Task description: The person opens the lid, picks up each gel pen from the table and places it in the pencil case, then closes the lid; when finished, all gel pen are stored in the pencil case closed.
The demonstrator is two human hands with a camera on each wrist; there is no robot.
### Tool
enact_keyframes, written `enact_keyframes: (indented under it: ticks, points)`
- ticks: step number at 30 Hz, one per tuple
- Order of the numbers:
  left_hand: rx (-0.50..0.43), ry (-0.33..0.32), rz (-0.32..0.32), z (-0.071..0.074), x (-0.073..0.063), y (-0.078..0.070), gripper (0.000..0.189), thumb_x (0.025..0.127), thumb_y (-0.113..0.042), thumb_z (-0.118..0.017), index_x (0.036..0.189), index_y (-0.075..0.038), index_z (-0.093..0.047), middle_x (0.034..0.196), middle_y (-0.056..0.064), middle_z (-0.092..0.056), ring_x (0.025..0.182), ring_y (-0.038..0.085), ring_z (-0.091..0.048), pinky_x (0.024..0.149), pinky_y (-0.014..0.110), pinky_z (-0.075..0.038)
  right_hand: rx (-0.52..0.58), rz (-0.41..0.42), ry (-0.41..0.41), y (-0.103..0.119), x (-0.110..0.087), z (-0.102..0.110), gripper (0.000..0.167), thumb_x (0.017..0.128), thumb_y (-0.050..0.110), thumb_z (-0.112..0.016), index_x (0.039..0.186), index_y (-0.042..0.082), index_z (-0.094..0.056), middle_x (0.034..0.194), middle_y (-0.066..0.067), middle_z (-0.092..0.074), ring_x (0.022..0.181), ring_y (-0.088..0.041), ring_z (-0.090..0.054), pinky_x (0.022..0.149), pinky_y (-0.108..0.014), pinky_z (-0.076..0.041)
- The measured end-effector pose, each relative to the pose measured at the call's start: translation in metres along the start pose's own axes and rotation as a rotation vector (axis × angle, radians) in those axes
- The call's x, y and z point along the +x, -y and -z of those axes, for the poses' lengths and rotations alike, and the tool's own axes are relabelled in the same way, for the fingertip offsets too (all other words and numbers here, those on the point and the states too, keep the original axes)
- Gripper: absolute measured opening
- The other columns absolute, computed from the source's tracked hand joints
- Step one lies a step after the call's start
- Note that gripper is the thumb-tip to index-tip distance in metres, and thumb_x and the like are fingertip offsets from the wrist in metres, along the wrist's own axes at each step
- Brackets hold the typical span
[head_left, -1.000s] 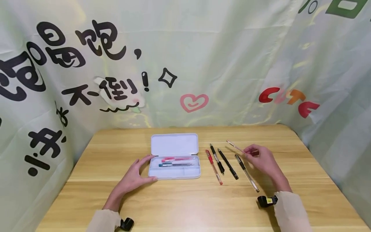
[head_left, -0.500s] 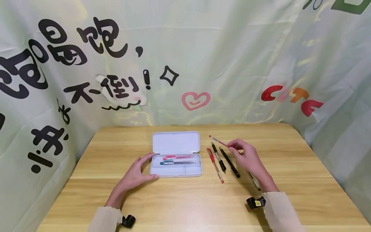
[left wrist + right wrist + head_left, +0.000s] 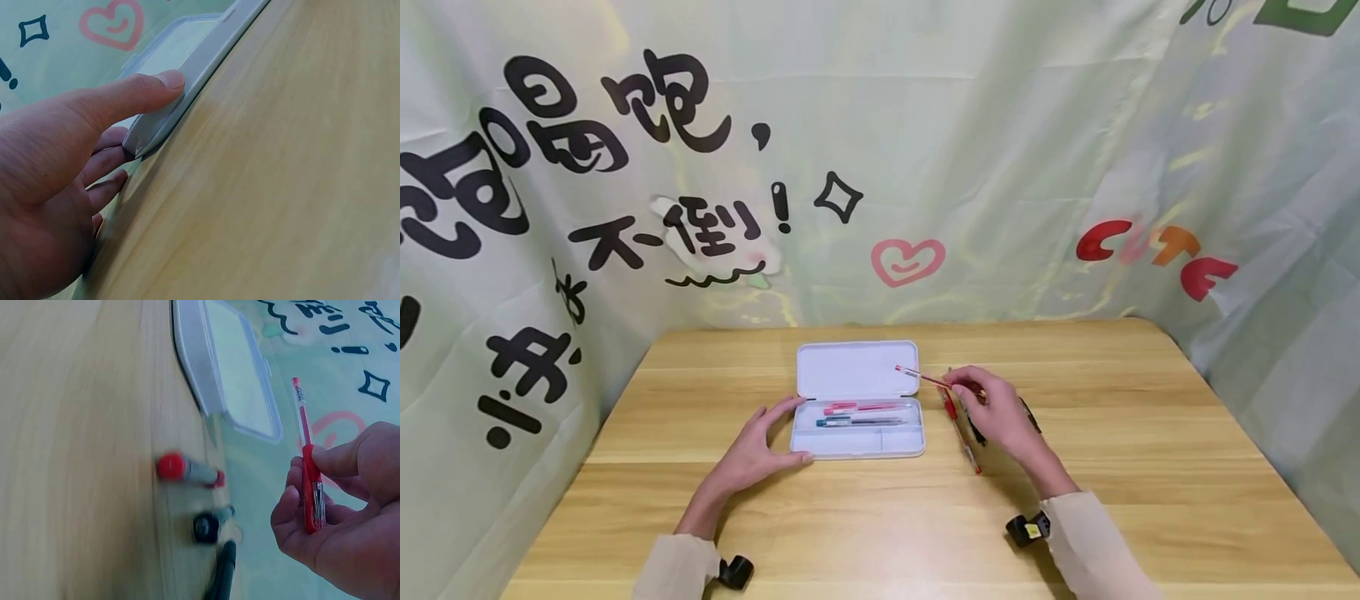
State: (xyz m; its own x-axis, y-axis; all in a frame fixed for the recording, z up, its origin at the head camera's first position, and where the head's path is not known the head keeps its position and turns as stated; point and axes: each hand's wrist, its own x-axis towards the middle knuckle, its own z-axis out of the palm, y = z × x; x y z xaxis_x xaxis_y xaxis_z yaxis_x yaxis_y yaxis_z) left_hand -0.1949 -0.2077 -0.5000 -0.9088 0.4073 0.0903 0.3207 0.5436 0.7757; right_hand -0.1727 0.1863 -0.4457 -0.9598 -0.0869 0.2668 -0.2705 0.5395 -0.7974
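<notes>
Carrying the red pen (image 3: 311, 487) toward nine o'clock since earlier, pinching it in the right hand (image 3: 992, 408), apparently nearing the three-o'clock side of the pen case (image 3: 842, 446); resting the left hand (image 3: 748, 454), fingers spread wide, against its nine-o'clock end.

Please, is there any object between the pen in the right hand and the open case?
Nothing visible blocks the way: the right hand holds the red pen raised; a second red pen lies lower, on the table, beside the case.

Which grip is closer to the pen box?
Left. The left grip touches the pen box at its left end; the right grip, holding a red pen, is off to its right.
</notes>
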Motion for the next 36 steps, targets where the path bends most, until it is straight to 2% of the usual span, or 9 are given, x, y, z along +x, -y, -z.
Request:
enact_keyframes:
  ticks: [4, 7, 11, 16, 20, 27, 31, 36]
  points:
    - [0.003, -0.006, 0.007, 0.000, -0.001, 0.000, 0.088, 0.079, -0.039, -0.090, 0.154, -0.018, -0.047, 0.162, 0.018, -0.037, 0.147, 0.058, -0.019, 0.110, 0.080, -0.015, 0.037, 0.038, 0.006, 0.007, 0.006, -0.013, 0.018, 0.099, -0.005, -0.062, 0.112, 0.000, -0.072, 0.105, -0.016, -0.071, 0.083, -0.026, -0.064, 0.065, -0.027, -0.054]
    - [0.001, -0.003, 0.010, 0.001, -0.001, -0.001, 0.088, 0.079, -0.039, -0.090, 0.153, -0.019, -0.048, 0.162, 0.017, -0.037, 0.147, 0.059, -0.018, 0.110, 0.080, -0.015, 0.056, 0.030, 0.008, 0.012, 0.009, -0.021, 0.017, 0.097, -0.006, -0.065, 0.110, 0.002, -0.074, 0.105, -0.012, -0.072, 0.087, -0.024, -0.066, 0.070, -0.027, -0.056]
    - [0.003, 0.004, 0.014, 0.000, -0.001, -0.003, 0.088, 0.079, -0.038, -0.090, 0.153, -0.018, -0.048, 0.162, 0.018, -0.037, 0.146, 0.059, -0.018, 0.110, 0.080, -0.016, 0.062, 0.011, -0.003, 0.018, 0.013, -0.034, 0.016, 0.094, -0.003, -0.070, 0.106, 0.005, -0.077, 0.104, -0.007, -0.074, 0.095, -0.023, -0.068, 0.082, -0.035, -0.059]
    - [0.007, 0.003, 0.019, 0.000, 0.000, -0.003, 0.089, 0.078, -0.037, -0.090, 0.153, -0.017, -0.048, 0.162, 0.018, -0.037, 0.147, 0.059, -0.018, 0.111, 0.079, -0.015, 0.048, 0.022, -0.003, 0.023, 0.019, -0.050, 0.013, 0.092, -0.002, -0.074, 0.101, 0.006, -0.079, 0.099, -0.004, -0.076, 0.094, -0.022, -0.068, 0.083, -0.038, -0.059]
    - [0.006, 0.003, 0.026, 0.001, 0.000, -0.002, 0.089, 0.078, -0.037, -0.090, 0.154, -0.018, -0.048, 0.162, 0.017, -0.036, 0.148, 0.058, -0.017, 0.113, 0.078, -0.013, 0.041, -0.001, 0.026, 0.028, 0.021, -0.064, 0.012, 0.091, 0.000, -0.076, 0.098, 0.008, -0.079, 0.097, 0.000, -0.075, 0.090, -0.020, -0.068, 0.078, -0.037, -0.058]
    - [0.001, 0.008, 0.044, -0.001, 0.000, -0.001, 0.088, 0.079, -0.040, -0.090, 0.153, -0.020, -0.048, 0.163, 0.018, -0.035, 0.147, 0.061, -0.014, 0.110, 0.080, -0.015, -0.089, -0.020, 0.068, 0.027, 0.022, -0.082, 0.011, 0.089, 0.004, -0.080, 0.094, 0.013, -0.081, 0.096, 0.005, -0.076, 0.095, -0.018, -0.069, 0.082, -0.038, -0.055]
    - [0.011, 0.011, 0.042, -0.001, 0.001, -0.002, 0.088, 0.079, -0.040, -0.089, 0.154, -0.021, -0.048, 0.163, 0.017, -0.036, 0.147, 0.060, -0.015, 0.111, 0.079, -0.015, -0.144, 0.009, 0.059, 0.026, 0.023, -0.086, 0.011, 0.086, 0.004, -0.082, 0.091, 0.013, -0.081, 0.094, 0.004, -0.076, 0.096, -0.019, -0.070, 0.084, -0.041, -0.056]
    - [0.017, 0.002, 0.033, 0.001, 0.000, -0.002, 0.088, 0.078, -0.038, -0.090, 0.154, -0.019, -0.048, 0.162, 0.017, -0.037, 0.147, 0.058, -0.018, 0.112, 0.078, -0.014, -0.180, 0.061, 0.095, 0.027, 0.025, -0.091, 0.011, 0.087, 0.002, -0.081, 0.093, 0.012, -0.081, 0.095, -0.001, -0.077, 0.096, -0.022, -0.071, 0.086, -0.041, -0.057]
